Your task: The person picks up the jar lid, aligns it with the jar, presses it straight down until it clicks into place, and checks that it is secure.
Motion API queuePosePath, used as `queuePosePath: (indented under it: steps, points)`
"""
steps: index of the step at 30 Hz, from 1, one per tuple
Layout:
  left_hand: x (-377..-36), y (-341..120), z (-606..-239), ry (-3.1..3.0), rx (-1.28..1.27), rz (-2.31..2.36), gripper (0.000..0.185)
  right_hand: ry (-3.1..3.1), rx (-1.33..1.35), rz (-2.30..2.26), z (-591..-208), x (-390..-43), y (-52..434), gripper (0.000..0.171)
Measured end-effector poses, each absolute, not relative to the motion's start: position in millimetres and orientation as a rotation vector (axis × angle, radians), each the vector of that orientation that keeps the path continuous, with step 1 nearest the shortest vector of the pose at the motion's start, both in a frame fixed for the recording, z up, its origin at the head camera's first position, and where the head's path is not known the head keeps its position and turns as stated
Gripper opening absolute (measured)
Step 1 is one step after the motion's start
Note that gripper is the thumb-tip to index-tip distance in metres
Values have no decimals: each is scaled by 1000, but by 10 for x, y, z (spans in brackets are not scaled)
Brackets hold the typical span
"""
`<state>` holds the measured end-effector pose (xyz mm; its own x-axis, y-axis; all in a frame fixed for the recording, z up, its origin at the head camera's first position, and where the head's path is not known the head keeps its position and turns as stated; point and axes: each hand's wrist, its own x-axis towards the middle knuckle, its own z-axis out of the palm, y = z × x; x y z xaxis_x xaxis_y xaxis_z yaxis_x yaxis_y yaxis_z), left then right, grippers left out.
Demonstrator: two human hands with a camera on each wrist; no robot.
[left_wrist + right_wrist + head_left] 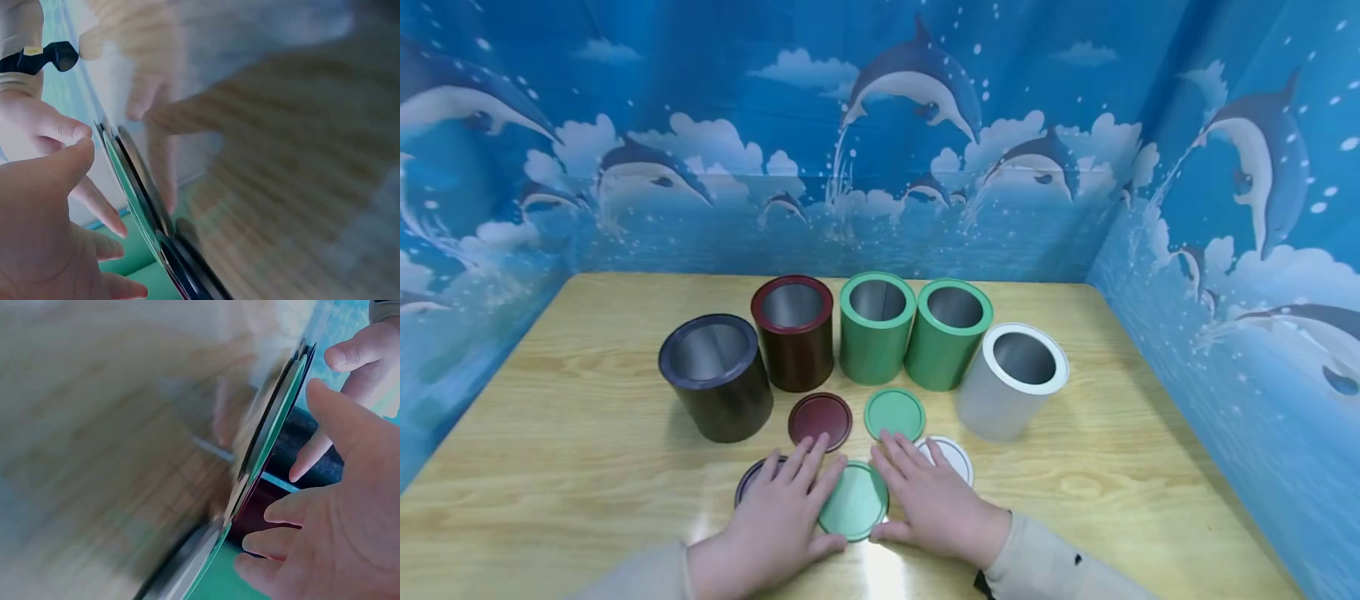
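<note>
Both hands lie flat on the wooden table (587, 433), fingers straight, on either side of a green lid (853, 502). My left hand (786, 504) covers part of a black lid (749, 481), and its thumb touches the green lid's edge. My right hand (925, 493) lies partly over a white lid (955, 458), with its thumb at the green lid's other side. The left wrist view shows the left hand (44, 219) beside the green lid (134, 200). The right wrist view shows the right hand (340, 506) next to the same lid (275, 437).
Behind the hands lie a dark red lid (820, 419) and a second green lid (894, 412). Further back stand several open cans: black (715, 383), dark red (793, 337), two green (876, 333) (946, 342) and white (1011, 387). Blue dolphin-print walls enclose the table.
</note>
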<state>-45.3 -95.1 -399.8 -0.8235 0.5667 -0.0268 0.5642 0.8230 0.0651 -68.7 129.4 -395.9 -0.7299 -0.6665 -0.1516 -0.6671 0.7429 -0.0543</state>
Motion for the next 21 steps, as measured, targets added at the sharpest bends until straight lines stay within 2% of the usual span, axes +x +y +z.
queuePosePath:
  steps: [21]
  points:
    - [-381,-910,-4088,2911,1118,-216,74,2738,-1334,203,-4028,-595,1198,82]
